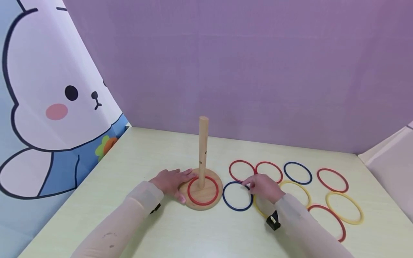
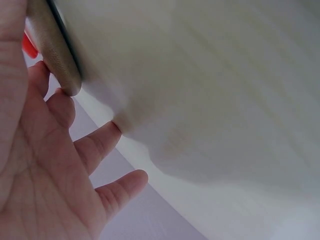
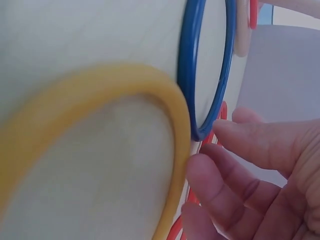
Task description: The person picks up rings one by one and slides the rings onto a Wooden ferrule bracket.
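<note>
A round wooden base [image 1: 190,205] carries an upright wooden peg [image 1: 203,147], with one red ring [image 1: 200,204] lying round its foot. My left hand [image 1: 171,182] rests on the base's left side, its fingers spread. In the left wrist view, the base's edge [image 2: 57,55] lies against the fingers of that hand. A blue ring [image 1: 238,210] lies flat just right of the base. At its upper right edge, my right hand [image 1: 266,188] pinches it between thumb and index finger. The right wrist view shows the thumb [image 3: 245,140] at the rim of this blue ring [image 3: 187,65].
Right of the base, more rings lie flat on the pale table [image 1: 180,233]. A yellow ring [image 1: 258,209] lies partly beneath my right hand. Two red rings [image 1: 240,161] are behind it. Another blue ring [image 1: 298,163] and several red and yellow rings lie farther right. A purple backdrop [image 1: 242,71] stands behind.
</note>
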{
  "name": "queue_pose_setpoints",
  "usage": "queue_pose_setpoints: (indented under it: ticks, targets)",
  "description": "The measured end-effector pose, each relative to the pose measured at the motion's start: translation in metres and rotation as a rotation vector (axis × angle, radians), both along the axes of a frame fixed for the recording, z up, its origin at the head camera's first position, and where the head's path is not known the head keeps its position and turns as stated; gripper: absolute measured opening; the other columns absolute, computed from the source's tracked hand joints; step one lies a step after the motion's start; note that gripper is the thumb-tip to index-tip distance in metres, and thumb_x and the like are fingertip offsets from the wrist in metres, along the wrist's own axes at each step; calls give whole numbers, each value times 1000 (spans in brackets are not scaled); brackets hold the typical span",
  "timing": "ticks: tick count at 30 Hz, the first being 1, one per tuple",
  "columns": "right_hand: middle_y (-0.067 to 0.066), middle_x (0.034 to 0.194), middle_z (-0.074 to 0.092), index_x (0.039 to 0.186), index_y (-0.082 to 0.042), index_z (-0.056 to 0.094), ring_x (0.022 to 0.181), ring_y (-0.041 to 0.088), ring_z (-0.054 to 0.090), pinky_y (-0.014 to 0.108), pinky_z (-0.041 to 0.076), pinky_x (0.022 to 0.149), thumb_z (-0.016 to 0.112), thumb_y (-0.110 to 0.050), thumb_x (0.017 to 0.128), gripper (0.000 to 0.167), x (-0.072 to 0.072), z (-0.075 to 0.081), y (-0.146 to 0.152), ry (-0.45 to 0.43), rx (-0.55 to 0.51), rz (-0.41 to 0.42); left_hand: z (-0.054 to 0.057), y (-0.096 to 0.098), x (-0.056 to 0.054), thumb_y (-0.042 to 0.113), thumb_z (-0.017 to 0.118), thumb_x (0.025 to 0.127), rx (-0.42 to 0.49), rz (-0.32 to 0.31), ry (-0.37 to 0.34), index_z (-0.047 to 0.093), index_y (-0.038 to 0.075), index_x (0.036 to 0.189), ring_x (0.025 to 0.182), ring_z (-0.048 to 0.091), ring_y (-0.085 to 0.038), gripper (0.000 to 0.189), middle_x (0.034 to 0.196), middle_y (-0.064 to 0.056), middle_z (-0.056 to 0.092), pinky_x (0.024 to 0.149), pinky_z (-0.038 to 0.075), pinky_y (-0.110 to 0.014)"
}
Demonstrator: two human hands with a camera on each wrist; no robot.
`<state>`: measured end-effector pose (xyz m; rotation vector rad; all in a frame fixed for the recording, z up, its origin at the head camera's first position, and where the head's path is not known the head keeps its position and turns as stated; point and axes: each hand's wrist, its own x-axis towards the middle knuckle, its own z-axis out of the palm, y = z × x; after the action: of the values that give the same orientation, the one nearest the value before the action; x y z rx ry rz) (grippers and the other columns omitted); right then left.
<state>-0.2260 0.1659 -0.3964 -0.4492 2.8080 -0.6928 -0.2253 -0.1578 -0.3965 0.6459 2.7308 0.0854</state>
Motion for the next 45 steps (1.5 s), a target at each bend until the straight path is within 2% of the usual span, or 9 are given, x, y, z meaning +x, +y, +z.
queue_pose_setpoints:
  ticks: [8, 16, 20, 24, 31, 38, 45]
  targets:
    - [5, 94, 69, 101, -9, 75, 79, 19, 60, 42, 52, 78, 72, 5, 78, 27, -1, -2, 1, -40, -20, -4, 0, 0, 1, 52, 81, 68, 8, 4, 2, 34, 29, 150, 136, 35, -36, 97, 155, 4, 31, 97, 38, -61]
    - [8, 104, 68, 107, -10, 74, 77, 20, 59, 43, 52, 78, 73, 6, 75, 36, -7, -6, -1, -94, -11, -36, 2, 1, 2, 51, 81, 67, 4, 8, 0, 33, 29, 150, 136, 35, -36, 98, 155, 4, 31, 97, 39, -59]
    - [10, 115, 66, 109, -11, 74, 89, 23, 58, 45, 50, 81, 74, 5, 75, 38, -9, -8, -4, -117, 7, -68, 1, 1, 1, 52, 81, 67, -2, 11, -1, 33, 30, 150, 136, 34, -36, 98, 155, 5, 30, 97, 39, -59]
    - [10, 118, 65, 107, -11, 74, 94, 24, 55, 40, 51, 77, 75, 3, 75, 35, -10, -7, -7, -138, 16, -69, 0, 1, 0, 53, 80, 68, -5, 15, -1, 32, 31, 150, 136, 34, -36, 98, 155, 5, 31, 97, 39, -59]
    - [8, 112, 65, 103, -11, 75, 85, 22, 55, 29, 50, 61, 73, 4, 76, 31, -10, -6, -13, -165, 18, -59, 0, 1, 1, 53, 80, 68, -4, 24, -11, 32, 31, 150, 137, 34, -36, 98, 155, 5, 30, 98, 38, -59]
    - [9, 105, 61, 98, -12, 74, 52, 16, 52, 23, 44, 49, 71, 3, 78, 26, -11, -5, -16, -192, 0, -86, 0, 2, 0, 53, 80, 68, -11, 27, -5, 31, 33, 150, 137, 33, -35, 99, 155, 6, 29, 99, 38, -58]
    - [7, 100, 61, 97, -14, 74, 49, 15, 49, 23, 43, 48, 71, 1, 79, 23, -11, -2, -16, -173, 20, -60, -1, 1, 0, 52, 80, 68, -9, 28, -11, 31, 33, 150, 137, 33, -35, 98, 156, 6, 28, 99, 38, -59]
